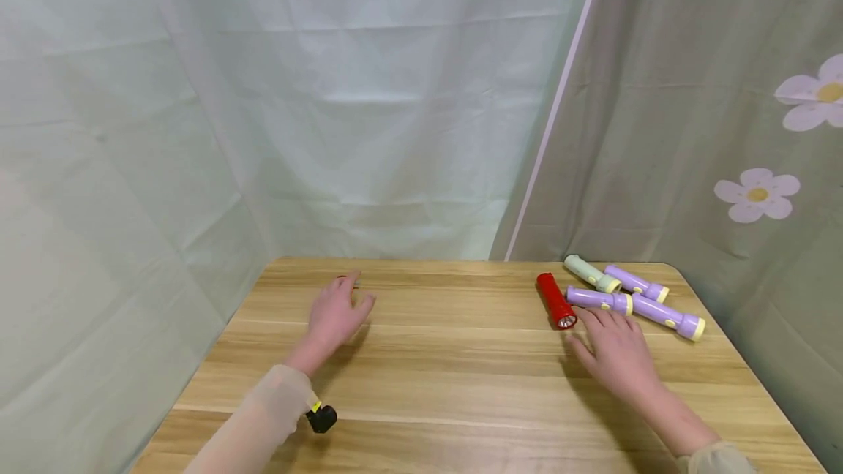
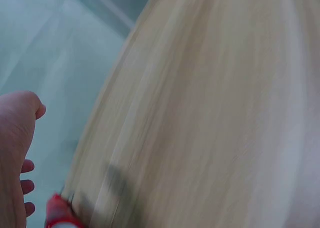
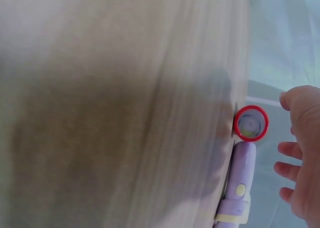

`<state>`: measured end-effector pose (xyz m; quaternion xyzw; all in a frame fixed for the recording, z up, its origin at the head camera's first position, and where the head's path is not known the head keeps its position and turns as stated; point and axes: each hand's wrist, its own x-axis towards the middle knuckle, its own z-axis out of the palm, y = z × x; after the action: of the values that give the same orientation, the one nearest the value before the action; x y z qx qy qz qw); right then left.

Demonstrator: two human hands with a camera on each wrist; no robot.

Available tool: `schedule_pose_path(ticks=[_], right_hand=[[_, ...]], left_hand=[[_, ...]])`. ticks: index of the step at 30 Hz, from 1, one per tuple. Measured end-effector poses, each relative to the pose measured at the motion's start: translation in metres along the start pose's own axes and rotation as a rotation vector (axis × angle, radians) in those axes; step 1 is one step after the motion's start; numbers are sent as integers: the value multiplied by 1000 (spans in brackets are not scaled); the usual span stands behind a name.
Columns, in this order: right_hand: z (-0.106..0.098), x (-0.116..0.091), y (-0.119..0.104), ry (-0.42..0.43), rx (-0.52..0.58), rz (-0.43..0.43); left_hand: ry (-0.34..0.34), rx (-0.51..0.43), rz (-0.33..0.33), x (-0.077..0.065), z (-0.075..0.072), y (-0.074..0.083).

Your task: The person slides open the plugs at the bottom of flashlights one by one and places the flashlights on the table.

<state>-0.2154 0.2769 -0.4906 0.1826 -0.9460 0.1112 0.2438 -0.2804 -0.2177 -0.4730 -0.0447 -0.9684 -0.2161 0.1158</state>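
My left hand (image 1: 337, 317) hovers over the far left of the table, fingers loosely extended and thumb apart. Mostly hidden behind it is a small red object (image 2: 61, 213), whose kind I cannot tell. On the right, my right hand (image 1: 617, 353) is held with spread, slightly bent fingers, gripping nothing. Just beyond its fingertips lie a red flashlight (image 1: 555, 301), lens toward me, and a purple flashlight (image 1: 598, 301); whether the fingertips touch the purple one I cannot tell. Two more purple flashlights (image 1: 668, 315) and a pale green flashlight (image 1: 589, 271) lie close by.
The wooden table (image 1: 454, 386) has its far edge against a pale curtain (image 1: 395, 130). At the right hangs a grey curtain (image 1: 658, 130) with flower prints. A small black device (image 1: 321, 418) sits at the left wrist.
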Motion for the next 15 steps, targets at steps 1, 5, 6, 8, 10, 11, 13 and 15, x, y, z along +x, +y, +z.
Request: schedule_pose_path(ticks=[1, 5, 6, 8, 10, 11, 13, 15], right_hand=[[0, 2, 1, 5, 1, 2], [-1, 9, 5, 24, 4, 16], [-1, 11, 5, 29, 5, 21], [-1, 15, 6, 29, 4, 36], [-1, 20, 7, 16, 8, 57], [-1, 22, 7, 4, 11, 69], [0, 27, 6, -25, 19, 92], [1, 31, 6, -54, 25, 113]], left_hand=[[-8, -4, 20, -3, 1, 6], [-38, -23, 92, -16, 6, 33], [-48, -31, 112, -20, 8, 40], [-63, -37, 155, -28, 12, 52], [-86, -40, 198, -36, 16, 64], [-98, -36, 218, -40, 18, 70], [-120, -24, 258, -49, 21, 80], [-146, -12, 294, -56, 24, 89]])
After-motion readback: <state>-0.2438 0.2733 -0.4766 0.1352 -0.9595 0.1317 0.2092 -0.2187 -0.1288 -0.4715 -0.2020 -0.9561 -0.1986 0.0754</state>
